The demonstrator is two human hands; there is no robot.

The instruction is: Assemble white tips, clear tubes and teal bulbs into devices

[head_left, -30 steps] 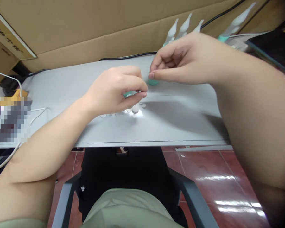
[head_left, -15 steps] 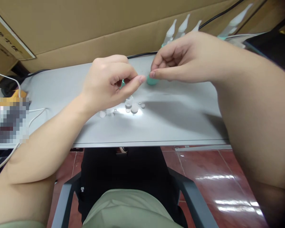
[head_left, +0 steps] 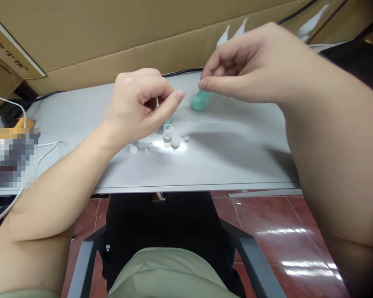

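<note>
Green bulb (head_left: pixel 200 101) is at the tips of the right hand (head_left: pixel 248 68), whose thumb and fingers pinch its upper end; whether it touches the worktop (head_left: pixel 242 161) I cannot tell. Its long axis slants, rounded end pointing down and left, upper end up and right. On the left hand (head_left: pixel 136 105), thumb and forefinger are pressed together; whether they grip anything small, I cannot tell. One green piece (head_left: pixel 167 121) shows partly below that hand. Near it are one clear cup (head_left: pixel 167 133) and at least five whitish discs (head_left: pixel 175 141). Three white nozzles (head_left: pixel 240 28) show beyond the right hand and wrist.
</note>
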